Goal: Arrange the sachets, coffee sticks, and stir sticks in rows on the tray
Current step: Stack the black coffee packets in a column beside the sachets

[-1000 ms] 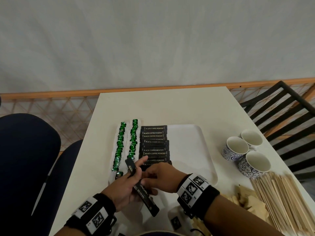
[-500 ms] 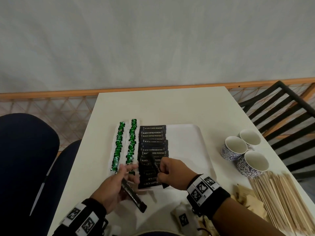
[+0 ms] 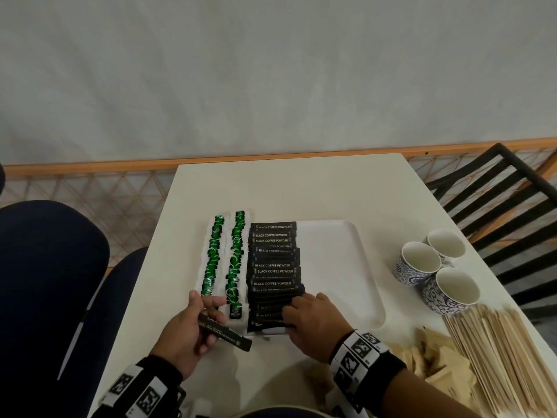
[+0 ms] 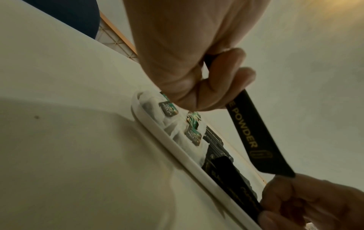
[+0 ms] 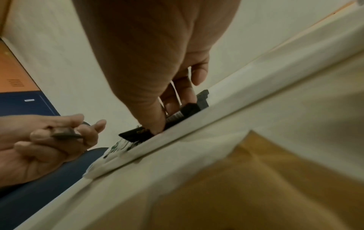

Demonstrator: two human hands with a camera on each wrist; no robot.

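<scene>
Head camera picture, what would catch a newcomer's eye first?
The long row of black coffee sticks down the white tray, beside two rows of green sachets on its left. At the near end, the right hand presses the last sticks while the left hand holds a spare stick.

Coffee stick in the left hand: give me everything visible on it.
The coffee stick is a long, narrow, flat black packet with gold lettering; "POWDER" reads in the left wrist view. It looks like a sealed foil or plastic sachet. The left hand grips it near one end, fingers curled round it; the free end points toward the right hand. It hangs just before the tray.
</scene>
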